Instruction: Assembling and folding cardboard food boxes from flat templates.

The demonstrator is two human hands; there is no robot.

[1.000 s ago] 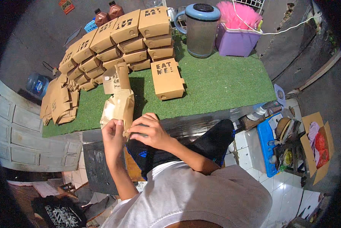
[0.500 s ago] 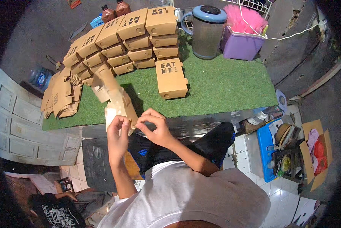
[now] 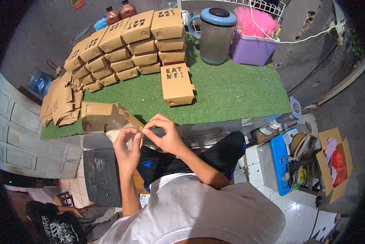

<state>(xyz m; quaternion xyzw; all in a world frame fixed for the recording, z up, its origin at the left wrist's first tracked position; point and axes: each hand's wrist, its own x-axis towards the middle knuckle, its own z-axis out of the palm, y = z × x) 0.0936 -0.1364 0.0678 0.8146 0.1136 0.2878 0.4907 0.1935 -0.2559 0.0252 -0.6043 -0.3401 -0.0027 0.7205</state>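
Observation:
A partly folded brown cardboard food box point(image 3: 97, 113) is held up over the near edge of the table, its lid side spread out to the left. My left hand point(image 3: 126, 147) pinches its near corner between thumb and fingers. Close beside it, my right hand point(image 3: 163, 134) pinches the same corner, fingertips almost meeting those of the left. One closed box point(image 3: 177, 86) with dark printing lies beyond my hands on the green mat point(image 3: 227, 91). Stacked closed boxes point(image 3: 137, 42) stand in rows at the back left. Flat unfolded box sheets point(image 3: 64, 101) lie in a pile at the left.
A clear jug with a blue lid point(image 3: 215, 38) stands at the back, beside a purple tub point(image 3: 252, 49) holding pink plastic. Below right of the table are a blue tray point(image 3: 280, 162) and an open carton point(image 3: 325, 162). Another person point(image 3: 56, 219) sits at the lower left.
The held box has turned and tipped: its lid side, which pointed up and away, now stretches left and lower. Both hands keep their pinch at the corner. The whole view has shifted slightly.

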